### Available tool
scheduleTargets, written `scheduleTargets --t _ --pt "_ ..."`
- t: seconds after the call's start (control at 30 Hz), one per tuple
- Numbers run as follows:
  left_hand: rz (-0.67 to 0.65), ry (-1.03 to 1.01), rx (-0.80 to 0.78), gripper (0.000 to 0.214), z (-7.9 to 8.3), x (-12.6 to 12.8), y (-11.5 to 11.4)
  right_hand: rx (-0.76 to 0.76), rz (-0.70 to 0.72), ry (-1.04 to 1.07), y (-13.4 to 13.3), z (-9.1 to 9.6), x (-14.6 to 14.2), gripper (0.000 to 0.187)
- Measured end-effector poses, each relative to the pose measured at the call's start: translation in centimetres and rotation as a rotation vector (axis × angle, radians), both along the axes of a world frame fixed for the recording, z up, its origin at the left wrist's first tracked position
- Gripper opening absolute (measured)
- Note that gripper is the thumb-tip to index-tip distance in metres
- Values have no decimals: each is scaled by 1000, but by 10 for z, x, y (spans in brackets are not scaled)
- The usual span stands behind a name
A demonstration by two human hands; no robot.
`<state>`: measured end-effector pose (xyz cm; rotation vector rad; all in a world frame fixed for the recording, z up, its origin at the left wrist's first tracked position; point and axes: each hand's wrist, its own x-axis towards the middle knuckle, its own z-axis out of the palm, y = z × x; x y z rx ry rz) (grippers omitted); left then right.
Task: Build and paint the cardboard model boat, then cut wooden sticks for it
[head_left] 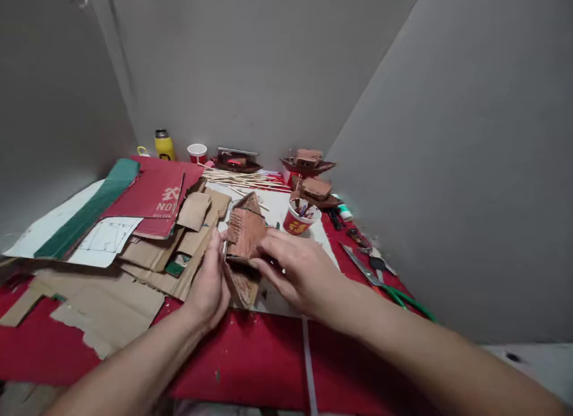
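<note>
A brown cardboard model boat (247, 232) with a raised cabin is held in the middle, over a white board (286, 305) on the red table. Its pointed hull end tips toward me. My left hand (211, 284) is closed around the boat's left side. On the right side, my right hand (295, 267) pinches the cabin's near lower edge between thumb and fingers. The palms hide part of the hull. Just beyond my right hand stands a red and white paper cup (301, 219) with pens or brushes in it.
Cardboard sheets (147, 249) pile up at left. Thin wooden sticks (244, 178) lie behind the boat. Finished-looking model boats (236, 160) stand along the back, near a yellow bottle (164, 146). Green-handled scissors (371, 273) lie at right. Grey walls (250, 64) enclose the table.
</note>
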<state>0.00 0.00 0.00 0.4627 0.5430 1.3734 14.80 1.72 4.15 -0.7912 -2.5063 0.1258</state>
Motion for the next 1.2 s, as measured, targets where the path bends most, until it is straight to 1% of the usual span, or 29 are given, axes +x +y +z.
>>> scheduleTargets --t 0.13,0.3,0.37,0.53,0.67,0.77,0.93,1.03,1.1,1.2 --pt "2 -7 -99 44 -3 1 -4 -49 10 -25 4 5 -2 15" --pt "10 7 -155 39 -6 -3 -3 -119 7 -8 5 9 -1 12" --pt "2 -1 -183 40 -4 -5 -3 -143 16 45 4 11 1 9" --pt "42 -5 -216 38 5 -6 -3 -160 25 166 1 12 5 6" --pt "10 -9 -254 42 8 -4 -4 -125 70 199 2 11 3 8" --pt "10 -19 -270 43 8 -3 -5 -101 94 213 3 11 2 8" --pt "29 -47 -275 43 11 -2 -4 -144 35 293 0 19 4 3" --pt "15 -61 -270 43 11 -2 -5 -175 34 341 1 22 5 2" --pt "3 -62 -258 42 10 -3 -6 -168 46 344 2 22 4 9" --pt "-10 -59 -214 40 8 -3 -6 -96 69 332 6 20 1 25"
